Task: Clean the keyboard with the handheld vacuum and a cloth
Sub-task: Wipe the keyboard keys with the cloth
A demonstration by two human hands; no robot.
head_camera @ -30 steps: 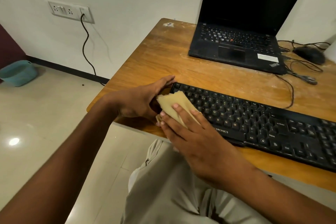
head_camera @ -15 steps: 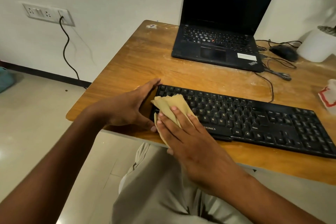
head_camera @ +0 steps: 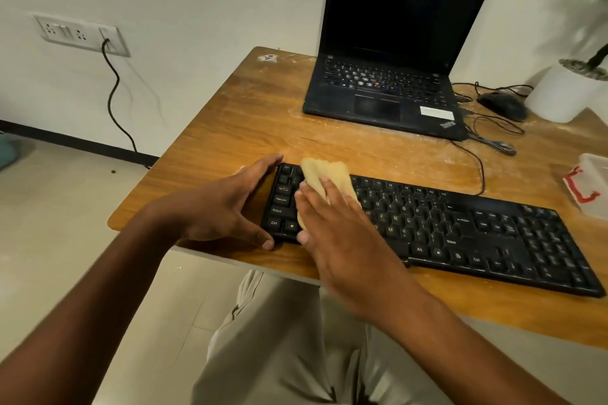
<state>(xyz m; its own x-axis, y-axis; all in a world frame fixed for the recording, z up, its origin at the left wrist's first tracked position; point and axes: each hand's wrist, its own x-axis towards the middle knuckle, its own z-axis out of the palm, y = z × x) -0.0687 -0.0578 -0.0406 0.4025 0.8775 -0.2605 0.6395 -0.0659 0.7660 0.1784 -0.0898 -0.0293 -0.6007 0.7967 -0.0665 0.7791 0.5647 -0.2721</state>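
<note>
we're on the wipe step. right hand (head_camera: 332, 227) lies flat, fingers straight, pressing the folded cloth (head_camera: 325, 176) onto the keyboard (head_camera: 460, 233) at its left end; no pinch. left hand (head_camera: 227, 207) brackets that end just beside the cloth, index along the side edge, thumb at the front corner. we judge best practice: keep pressure light, sweep away from the brace along the key rows, so the board doesn't skate.

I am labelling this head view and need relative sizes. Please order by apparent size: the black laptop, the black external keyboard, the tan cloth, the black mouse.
1. Black external keyboard, though nearer to the camera.
2. Black laptop, nearly as large.
3. Tan cloth, partly covered by the right hand.
4. Black mouse.
</note>
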